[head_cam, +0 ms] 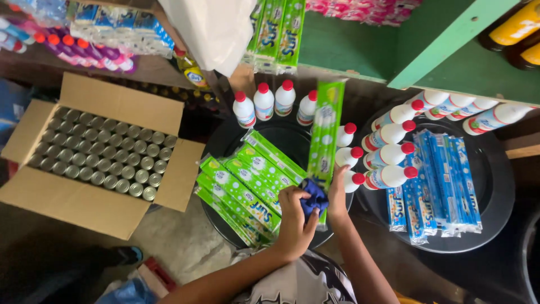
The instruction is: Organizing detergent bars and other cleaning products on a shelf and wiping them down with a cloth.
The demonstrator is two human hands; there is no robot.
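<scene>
The left hand (pixel 293 222) presses a blue cloth (pixel 314 200) against the lower end of a long green sachet strip (pixel 325 135), fingers closed around the cloth. The right hand (pixel 337 197) grips that same lower end from the other side, holding the strip upright over a black round tray (pixel 225 141). On this tray, left of the held strip, lie more green sachet strips (pixel 242 188); white bottles with red caps (pixel 264 104) stand along its far edge. Right of the tray sits a second black tray (pixel 495 186) bearing blue sachet strips (pixel 444 180) and lying bottles. Left of the first tray, an open cardboard box (pixel 84 197) holds rows of tin cans (pixel 104 155).
</scene>
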